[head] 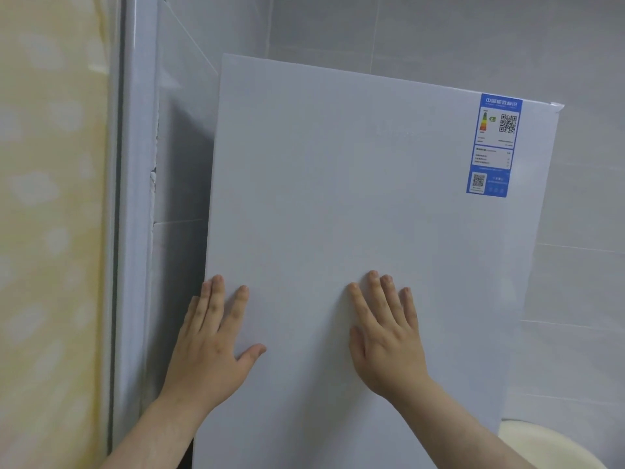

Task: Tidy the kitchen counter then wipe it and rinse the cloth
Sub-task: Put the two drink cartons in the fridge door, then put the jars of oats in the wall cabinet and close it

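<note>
A tall white fridge door (pixel 355 198) fills the middle of the head view, shut as far as I can see. A blue energy label (pixel 493 145) is stuck near its top right corner. My left hand (pixel 211 336) lies flat on the door close to its left edge, fingers spread. My right hand (pixel 385 333) lies flat on the door near its middle, fingers spread too. Neither hand holds anything. The kitchen counter and the cloth are out of view.
A pale yellow patterned curtain (pixel 50 231) hangs at the left beside a white door frame (pixel 135 198). Grey wall tiles (pixel 575 231) lie behind and right of the fridge. A cream rounded object (pixel 541 445) shows at the bottom right.
</note>
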Demonstrator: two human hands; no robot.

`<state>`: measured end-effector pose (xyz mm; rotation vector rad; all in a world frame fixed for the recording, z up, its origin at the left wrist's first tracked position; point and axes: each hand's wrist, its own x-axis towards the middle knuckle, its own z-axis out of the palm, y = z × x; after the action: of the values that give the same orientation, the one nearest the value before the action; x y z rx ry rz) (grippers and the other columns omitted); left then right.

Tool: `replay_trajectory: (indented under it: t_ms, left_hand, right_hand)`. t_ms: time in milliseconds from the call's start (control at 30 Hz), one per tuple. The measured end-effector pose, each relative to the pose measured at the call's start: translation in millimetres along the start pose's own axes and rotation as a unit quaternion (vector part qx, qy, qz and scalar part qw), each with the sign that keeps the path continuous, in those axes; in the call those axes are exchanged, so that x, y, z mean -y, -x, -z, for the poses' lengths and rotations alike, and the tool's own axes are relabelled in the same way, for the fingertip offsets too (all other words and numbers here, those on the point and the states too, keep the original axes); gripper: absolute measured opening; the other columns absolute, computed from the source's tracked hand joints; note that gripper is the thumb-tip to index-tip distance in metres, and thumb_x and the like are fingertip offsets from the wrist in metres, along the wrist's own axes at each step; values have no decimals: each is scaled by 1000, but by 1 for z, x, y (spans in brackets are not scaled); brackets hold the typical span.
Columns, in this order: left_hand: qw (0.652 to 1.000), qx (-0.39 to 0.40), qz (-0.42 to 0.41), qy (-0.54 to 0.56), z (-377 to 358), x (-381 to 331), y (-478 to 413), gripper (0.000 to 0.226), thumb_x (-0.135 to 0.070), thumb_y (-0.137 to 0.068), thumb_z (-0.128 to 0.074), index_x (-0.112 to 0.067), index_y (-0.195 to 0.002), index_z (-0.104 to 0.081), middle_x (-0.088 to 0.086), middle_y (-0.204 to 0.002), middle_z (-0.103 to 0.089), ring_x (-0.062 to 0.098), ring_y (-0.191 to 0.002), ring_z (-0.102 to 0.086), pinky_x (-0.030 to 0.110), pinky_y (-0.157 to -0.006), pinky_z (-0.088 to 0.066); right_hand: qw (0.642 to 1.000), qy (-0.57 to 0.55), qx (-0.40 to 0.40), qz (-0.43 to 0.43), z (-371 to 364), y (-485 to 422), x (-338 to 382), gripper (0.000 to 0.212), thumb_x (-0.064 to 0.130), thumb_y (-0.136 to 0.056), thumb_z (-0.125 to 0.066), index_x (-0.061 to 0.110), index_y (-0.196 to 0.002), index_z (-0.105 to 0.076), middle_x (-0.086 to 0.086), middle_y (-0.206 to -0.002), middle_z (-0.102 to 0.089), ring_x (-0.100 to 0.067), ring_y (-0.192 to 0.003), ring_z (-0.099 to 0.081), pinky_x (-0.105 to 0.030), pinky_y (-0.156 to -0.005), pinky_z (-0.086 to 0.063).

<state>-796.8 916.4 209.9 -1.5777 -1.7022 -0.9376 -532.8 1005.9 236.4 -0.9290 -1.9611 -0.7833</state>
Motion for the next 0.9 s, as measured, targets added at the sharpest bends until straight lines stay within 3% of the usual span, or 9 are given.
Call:
replay_trajectory:
  t_ms: [200, 367, 433, 567, 667, 733, 800, 900]
  left_hand:
    - [1000, -6, 6, 11, -8, 3, -1, 104, -59, -78, -58, -28, -155, 5, 4, -162, 18, 21, -150, 13, 30, -118, 6]
    - [999, 20, 44, 16, -2, -3, -1, 108, -50, -77, -73, -28, -155, -1, 5, -161, 12, 13, -147, 21, 45, -117, -13]
    - [998, 28, 56, 21, 2, -6, 1, 103, -43, -78, -75, -24, -155, -11, 7, -163, 5, 14, -148, 17, 47, -117, -17]
    - [995, 59, 73, 19, 8, -17, 6, 92, -35, -82, -72, -18, -154, -17, 14, -162, -1, 26, -150, 2, 49, -118, -20]
    - [991, 82, 96, 50, 16, -36, 13, 78, -34, -86, -68, -16, -151, -29, 14, -162, -3, 26, -150, 0, 44, -120, -14]
    - [985, 90, 99, 106, 26, -56, 19, 58, -28, -87, -68, -16, -141, -48, 11, -160, -21, 25, -148, -17, 38, -119, -16]
    - [963, 165, 100, 188, 40, -77, 26, 48, -29, -91, -63, -23, -137, -52, -2, -153, -38, 15, -138, -37, 30, -114, -24]
    - [910, 325, 55, 251, 59, -113, 36, 43, -38, -94, -58, -37, -135, -49, -17, -148, -40, -3, -119, -43, 22, -109, -32]
  right_hand:
    - [1000, -8, 21, -14, -1, 1, -2, 65, 27, -90, -41, 21, -153, -26, -8, -161, -17, -30, -150, -12, -51, -120, -9]
    - [996, -2, 84, -21, 11, 0, 3, 73, 25, -84, -46, 20, -153, -23, -12, -162, -17, -31, -150, -11, -51, -119, -9]
    - [993, -29, 113, -26, 20, 2, 4, 77, 24, -80, -48, 21, -153, -24, -9, -163, -12, -26, -151, -5, -45, -120, -4]
    - [974, -118, 194, -15, 48, 18, -8, 67, 22, -93, -45, 24, -155, -20, 5, -163, 8, -12, -150, 12, -30, -123, 4]
    - [946, -162, 277, -56, 73, 35, -17, 59, 26, -99, -44, 30, -154, -22, 10, -164, -3, -9, -151, 2, -27, -122, -8]
    - [929, -188, 304, -96, 92, 46, -24, 55, 29, -100, -44, 33, -152, -27, 13, -161, -20, -7, -148, -14, -25, -119, -17]
    - [920, -198, 316, -116, 113, 58, -32, 51, 30, -100, -44, 34, -149, -33, 18, -155, -32, -4, -142, -27, -22, -115, -25]
    - [913, -202, 323, -143, 150, 79, -48, 45, 31, -100, -45, 34, -144, -43, 20, -152, -35, -1, -140, -31, -14, -109, -22]
